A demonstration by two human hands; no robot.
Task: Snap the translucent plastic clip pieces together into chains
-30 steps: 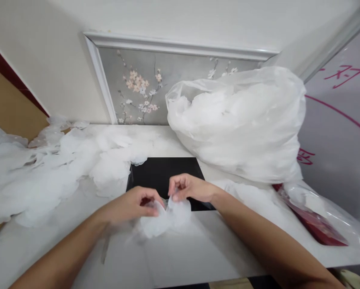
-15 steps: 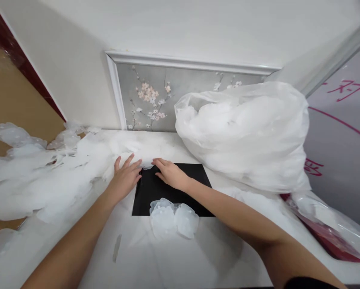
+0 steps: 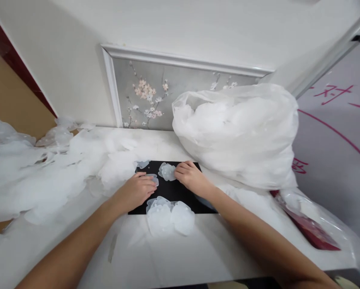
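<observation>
On a black mat [image 3: 168, 192] lie several thin, translucent white pieces with scalloped edges. My left hand [image 3: 139, 190] rests over the mat's left side, fingers laid flat across a small piece [image 3: 154, 180] and partly covering it. Further right, my right hand [image 3: 192, 178] has curled fingers at the edge of a petal-shaped piece [image 3: 166, 171]; the fingertips are partly hidden. Another piece [image 3: 143, 164] sits at the mat's far left corner. A larger overlapping cluster [image 3: 170, 216] straddles the mat's near edge.
A big pile of similar pieces [image 3: 65, 172] spreads over the left of the white table [image 3: 131, 257]. Behind the mat to the right bulges a full clear plastic bag [image 3: 240, 136]. A framed blossom panel [image 3: 152, 96] stands at the back, and a red item [image 3: 315, 233] under plastic lies right.
Both hands have come nearer and moved apart, the right one going right. Small translucent pieces now lie on the mat's far half, which was mostly bare. The near cluster stays put.
</observation>
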